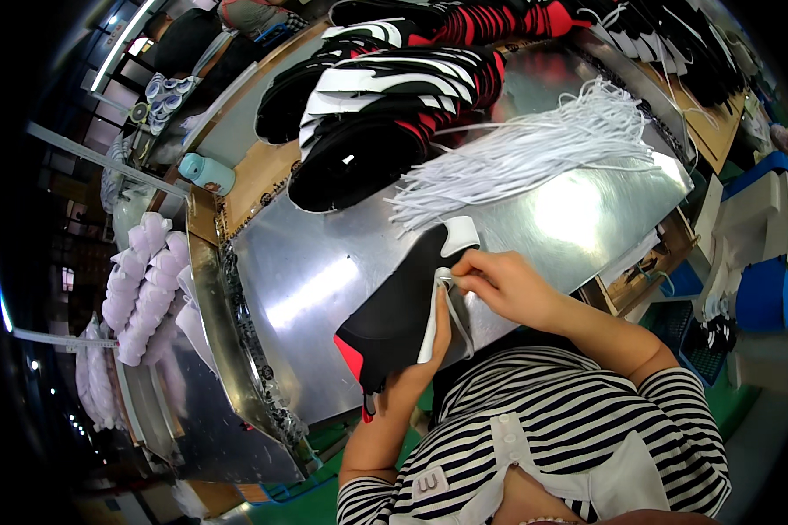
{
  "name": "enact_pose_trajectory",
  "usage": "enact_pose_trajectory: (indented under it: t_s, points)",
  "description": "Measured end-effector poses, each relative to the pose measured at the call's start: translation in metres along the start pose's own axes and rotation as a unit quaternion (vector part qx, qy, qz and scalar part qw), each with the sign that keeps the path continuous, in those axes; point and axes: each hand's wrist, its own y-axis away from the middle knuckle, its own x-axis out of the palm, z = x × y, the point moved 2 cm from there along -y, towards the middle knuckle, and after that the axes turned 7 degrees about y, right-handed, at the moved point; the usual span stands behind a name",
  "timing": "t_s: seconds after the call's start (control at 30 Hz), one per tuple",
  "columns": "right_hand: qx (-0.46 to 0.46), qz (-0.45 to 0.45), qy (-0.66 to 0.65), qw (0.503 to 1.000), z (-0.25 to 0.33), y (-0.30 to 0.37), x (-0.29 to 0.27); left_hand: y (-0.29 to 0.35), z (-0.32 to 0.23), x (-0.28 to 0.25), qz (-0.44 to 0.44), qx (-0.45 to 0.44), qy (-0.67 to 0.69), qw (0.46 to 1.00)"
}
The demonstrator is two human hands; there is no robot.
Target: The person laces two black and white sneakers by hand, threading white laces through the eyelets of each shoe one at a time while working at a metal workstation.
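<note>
A black shoe upper point(394, 302) with white and red panels lies over the front of the shiny metal table, tilted toward me. My left hand point(440, 337) holds it from below by its near edge, one finger stretched up along the white strip there; the other fingers are mostly hidden behind the upper. At the top of that strip, my right hand point(503, 282) pinches with thumb and forefinger on a thin white cord point(461, 324). The cord's loose length hangs down beside the upper toward my lap. Just beyond lies a large bundle of white cords point(525, 162).
Stacked black, white and red shoe uppers point(359, 162) fill the far left of the metal table point(298, 254). A light blue bottle point(208, 173) stands by its left edge. Strung white pieces point(144, 289) hang at left. More uppers point(674, 44) lie far right, near blue bins point(764, 293).
</note>
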Motion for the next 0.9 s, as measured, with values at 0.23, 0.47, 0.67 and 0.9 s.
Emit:
enact_pose_trajectory:
  t_s: [0.23,0.47,0.67,0.9]
  points:
    - [-0.009,0.071,0.155,0.985,0.01,-0.002,-0.003,0.026,0.045,0.012,0.077,-0.403,0.399,0.82]
    - [0.108,-0.047,-0.094,0.989,-0.037,-0.031,-0.023,0.005,0.052,0.005,0.064,-0.383,0.544,0.744]
    - [0.142,-0.014,-0.204,0.969,-0.048,-0.045,-0.009,0.001,0.072,-0.003,0.087,-0.369,0.419,0.825]
    - [0.167,-0.116,-0.203,0.958,-0.058,-0.062,0.002,-0.013,0.107,-0.019,0.133,-0.24,0.17,0.946]
